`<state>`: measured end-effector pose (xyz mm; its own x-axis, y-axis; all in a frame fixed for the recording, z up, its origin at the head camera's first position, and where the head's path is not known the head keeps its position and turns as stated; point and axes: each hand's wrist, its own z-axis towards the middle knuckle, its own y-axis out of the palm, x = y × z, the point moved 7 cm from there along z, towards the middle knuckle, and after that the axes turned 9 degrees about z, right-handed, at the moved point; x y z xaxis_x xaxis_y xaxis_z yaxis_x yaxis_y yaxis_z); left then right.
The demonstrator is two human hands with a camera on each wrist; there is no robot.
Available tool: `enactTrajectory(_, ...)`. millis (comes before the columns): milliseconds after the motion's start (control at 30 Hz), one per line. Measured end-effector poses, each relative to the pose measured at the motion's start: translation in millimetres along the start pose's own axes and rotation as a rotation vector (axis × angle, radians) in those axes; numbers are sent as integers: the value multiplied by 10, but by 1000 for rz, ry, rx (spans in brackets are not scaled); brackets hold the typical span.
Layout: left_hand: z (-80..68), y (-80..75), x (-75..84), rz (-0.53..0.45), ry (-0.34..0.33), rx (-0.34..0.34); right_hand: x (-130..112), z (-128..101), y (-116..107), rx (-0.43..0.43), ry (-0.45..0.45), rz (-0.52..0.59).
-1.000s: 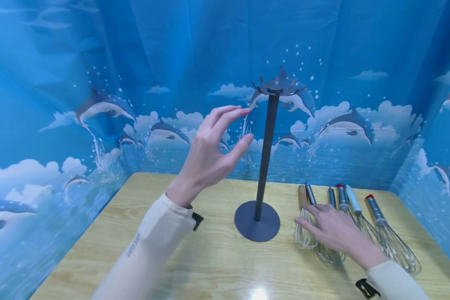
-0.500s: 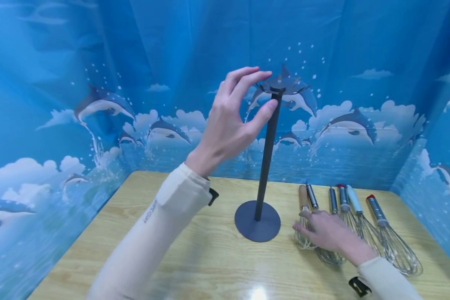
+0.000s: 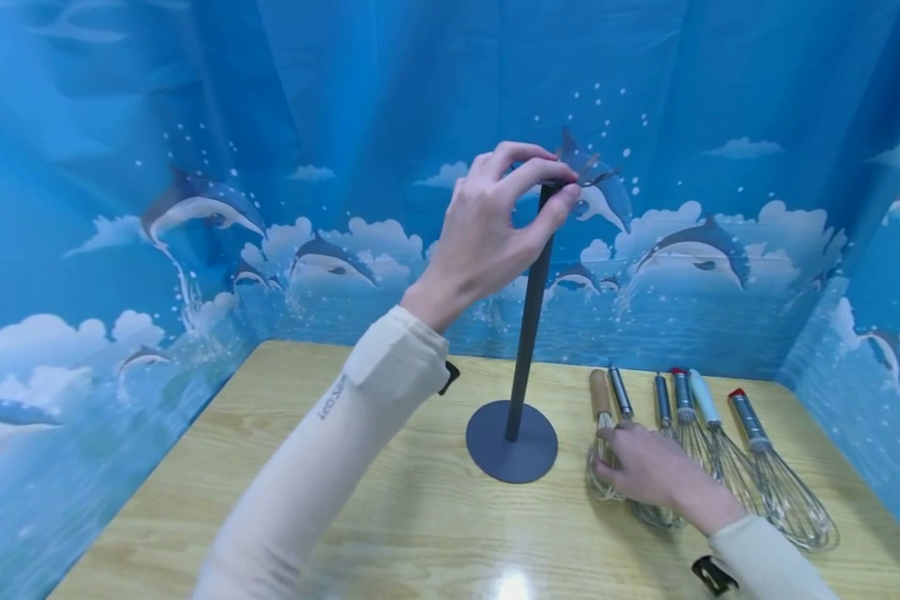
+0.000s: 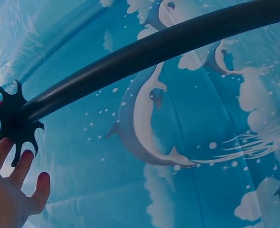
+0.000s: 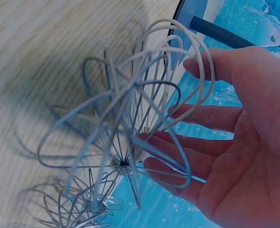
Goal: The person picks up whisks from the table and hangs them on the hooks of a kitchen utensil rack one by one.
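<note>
A black stand (image 3: 529,333) with a round base (image 3: 502,460) rises from the table, topped by a ring of curved hooks (image 4: 17,116). My left hand (image 3: 491,225) pinches this top from the left, its fingertips among the hooks in the left wrist view. To the right of the stand lies a whisk with a wooden handle (image 3: 600,392) and pale wires (image 5: 211,71). Around those wires my right hand (image 3: 656,468) curls its thumb and fingers. Beside it, a second whisk with a slim metal handle (image 3: 620,392) has its wire loops partly hidden under the right hand.
More whisks lie in a row farther right: a dark-handled one (image 3: 662,398), one with a red tip (image 3: 682,392), a light blue one (image 3: 703,397) and a large red-tipped one (image 3: 750,417). A blue dolphin-print curtain (image 3: 390,100) encloses the wooden table (image 3: 420,533).
The left hand has moved up and right from beside the pole to the stand's top and closed there. The right hand's fingers have drawn in around the wooden-handled whisk's wires.
</note>
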<state>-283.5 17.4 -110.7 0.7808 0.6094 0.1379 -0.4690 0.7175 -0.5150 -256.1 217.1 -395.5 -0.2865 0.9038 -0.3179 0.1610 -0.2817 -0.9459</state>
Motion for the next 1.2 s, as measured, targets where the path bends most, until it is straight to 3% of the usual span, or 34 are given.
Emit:
enactTrajectory(100,-19,33,-32,-42,-16,10,-27,-7,-11,14,-5,53)
enactTrajectory(333,-56,70,-64,-113,14,105,-105,-1,4,23,14,214)
enactTrajectory(600,-88,104,-44,-152,54,208,-153,60,100,36,122,236)
enactTrajectory(833,-148,107,-60,-208,35,323,-200,68,215,52,246,214)
enactTrajectory(1000,-189,137,-72,-213,-2,363,-222,75,237,84,251,175)
enactTrajectory(1200,-163,148,-32,-238,0,381,-147,107,239,120,268,217)
